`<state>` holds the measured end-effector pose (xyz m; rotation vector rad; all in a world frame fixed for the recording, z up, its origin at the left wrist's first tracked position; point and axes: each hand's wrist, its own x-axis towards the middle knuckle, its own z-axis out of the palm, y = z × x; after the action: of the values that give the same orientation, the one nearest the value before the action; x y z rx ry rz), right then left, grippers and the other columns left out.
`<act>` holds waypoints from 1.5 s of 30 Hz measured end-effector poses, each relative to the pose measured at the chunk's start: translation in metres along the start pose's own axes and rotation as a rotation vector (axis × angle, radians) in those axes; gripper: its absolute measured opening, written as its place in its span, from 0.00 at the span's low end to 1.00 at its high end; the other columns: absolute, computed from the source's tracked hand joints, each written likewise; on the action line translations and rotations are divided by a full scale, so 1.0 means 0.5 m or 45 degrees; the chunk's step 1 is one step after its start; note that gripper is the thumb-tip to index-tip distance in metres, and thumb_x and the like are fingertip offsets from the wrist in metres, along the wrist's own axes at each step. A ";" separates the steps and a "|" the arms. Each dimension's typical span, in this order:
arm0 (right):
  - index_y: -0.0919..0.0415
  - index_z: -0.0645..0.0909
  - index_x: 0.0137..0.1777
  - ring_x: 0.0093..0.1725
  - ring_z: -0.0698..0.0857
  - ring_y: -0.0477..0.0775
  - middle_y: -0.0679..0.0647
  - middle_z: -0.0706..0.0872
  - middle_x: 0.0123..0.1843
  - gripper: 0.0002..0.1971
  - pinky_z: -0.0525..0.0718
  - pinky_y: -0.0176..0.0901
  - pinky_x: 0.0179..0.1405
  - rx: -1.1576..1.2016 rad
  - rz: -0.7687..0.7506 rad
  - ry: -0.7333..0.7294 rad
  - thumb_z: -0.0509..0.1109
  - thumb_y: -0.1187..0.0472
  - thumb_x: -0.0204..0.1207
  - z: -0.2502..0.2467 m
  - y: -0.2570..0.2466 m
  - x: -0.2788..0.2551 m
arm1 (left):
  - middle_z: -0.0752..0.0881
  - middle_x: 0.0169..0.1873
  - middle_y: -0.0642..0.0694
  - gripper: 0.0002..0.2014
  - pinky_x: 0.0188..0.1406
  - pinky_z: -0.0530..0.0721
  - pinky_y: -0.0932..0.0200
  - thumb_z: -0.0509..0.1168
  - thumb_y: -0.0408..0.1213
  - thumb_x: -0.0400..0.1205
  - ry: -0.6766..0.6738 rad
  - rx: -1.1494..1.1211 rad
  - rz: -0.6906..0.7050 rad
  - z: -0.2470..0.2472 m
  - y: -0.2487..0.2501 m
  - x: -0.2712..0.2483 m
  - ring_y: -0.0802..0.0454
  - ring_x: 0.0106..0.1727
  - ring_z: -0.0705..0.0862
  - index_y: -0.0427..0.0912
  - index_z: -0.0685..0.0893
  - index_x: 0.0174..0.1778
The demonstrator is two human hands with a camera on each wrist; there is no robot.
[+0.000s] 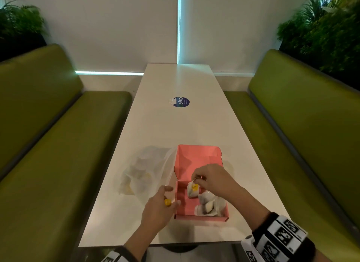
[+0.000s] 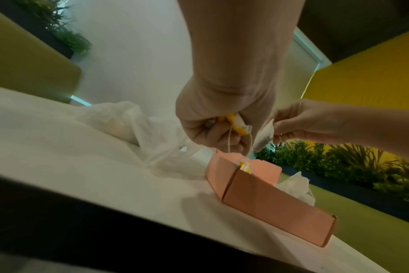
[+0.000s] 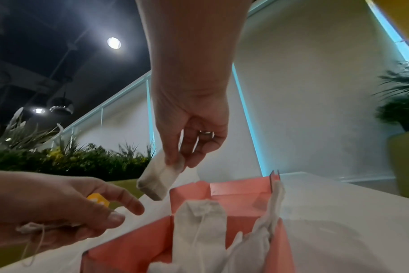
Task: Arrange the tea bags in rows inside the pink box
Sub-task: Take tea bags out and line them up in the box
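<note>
The open pink box [image 1: 182, 203] sits near the table's front edge with its lid [image 1: 198, 158] standing up behind. Several tea bags [image 1: 209, 206] lie bunched in the box's right part. My right hand [image 1: 195, 180] pinches one tea bag [image 1: 192, 190] by its top and holds it hanging over the box's far left area. In the right wrist view this bag [image 3: 158, 178] dangles from my fingertips [image 3: 175, 162] above the box [image 3: 236, 194]. My left hand [image 1: 173, 196] hovers at the box's left wall, gripping a tea bag with a yellow tag [image 1: 167, 202], its strings dangling [image 2: 229, 140].
A clear plastic bag [image 1: 144, 170] with more tea bags lies just left of the box. A round blue sticker [image 1: 181, 102] marks the middle of the white table [image 1: 175, 129]. Green benches [image 1: 58, 144] flank both sides, with plants behind them.
</note>
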<state>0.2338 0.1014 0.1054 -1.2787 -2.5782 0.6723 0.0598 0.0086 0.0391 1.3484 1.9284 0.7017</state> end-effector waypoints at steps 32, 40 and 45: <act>0.58 0.83 0.47 0.53 0.79 0.54 0.49 0.82 0.47 0.06 0.63 0.49 0.52 -0.349 0.017 -0.291 0.67 0.63 0.72 0.088 -0.017 0.122 | 0.80 0.48 0.51 0.27 0.42 0.77 0.68 0.69 0.48 0.77 -0.108 0.076 0.002 0.020 -0.010 0.013 0.57 0.44 0.79 0.53 0.70 0.71; 0.56 0.77 0.56 0.60 0.76 0.55 0.49 0.77 0.54 0.12 0.64 0.48 0.52 -0.452 -0.039 -0.017 0.69 0.60 0.73 0.092 -0.014 0.113 | 0.83 0.53 0.48 0.26 0.45 0.80 0.65 0.69 0.48 0.78 -0.109 0.082 0.004 0.021 -0.016 0.015 0.56 0.46 0.79 0.53 0.69 0.71; 0.55 0.83 0.47 0.55 0.79 0.59 0.52 0.80 0.56 0.11 0.71 0.51 0.49 -0.471 0.033 0.267 0.77 0.60 0.64 0.102 -0.015 0.067 | 0.83 0.53 0.48 0.28 0.48 0.80 0.63 0.70 0.49 0.76 -0.112 0.054 -0.003 0.021 -0.018 0.017 0.56 0.47 0.79 0.52 0.69 0.72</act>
<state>0.1899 0.1080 0.0631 -1.3986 -2.5887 0.0542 0.0609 0.0141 0.0240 1.3798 1.8840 0.5936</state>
